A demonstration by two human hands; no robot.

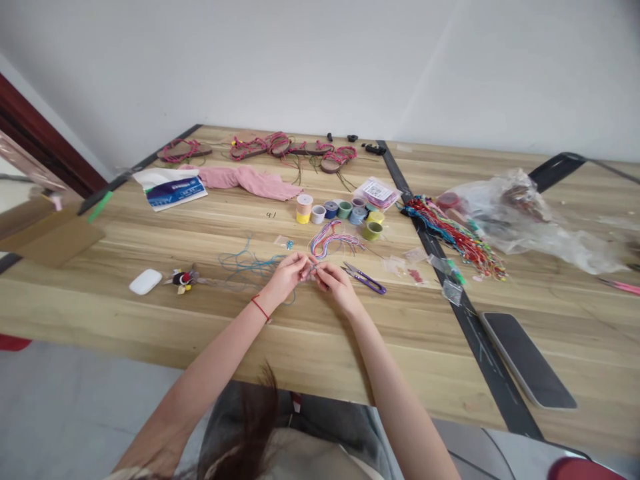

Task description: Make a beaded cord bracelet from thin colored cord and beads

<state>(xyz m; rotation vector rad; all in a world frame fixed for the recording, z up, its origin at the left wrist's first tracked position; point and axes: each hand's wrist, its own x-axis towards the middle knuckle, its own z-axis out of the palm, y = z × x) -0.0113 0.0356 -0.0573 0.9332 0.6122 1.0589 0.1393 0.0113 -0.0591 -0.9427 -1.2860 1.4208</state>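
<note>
So the left hand (294,272) and right hand (336,285) were right up against each other over the desk (320,353), fingertips nearly meeting. Both had their fingers curled in and pinched closed on a tiny pale piece (314,268) between them, honestly too small to say what it was. The left wrist had a red string bracelet (261,309) on it. A loose tangle of blue thread (255,264) lay on the desk just beside the left hand, and the purple snips (367,279) lay near the right hand, blades pointing up toward the loose multicolored strands (333,239). Those strands lay just past the fingers, with a little bag of blue beads (287,244) to their left. Behind them was a bunch of thread spools (344,211), the peach one on top of a yellow one. Over to the right, a messy pile of colorful cords (455,233) ran across the black strip, with crumpled clear plastic (540,227) beside it, and a phone (527,360) lay nearer the front edge. Way off left, a white case (145,281) lay next to a small dark trinket (184,280).
</note>
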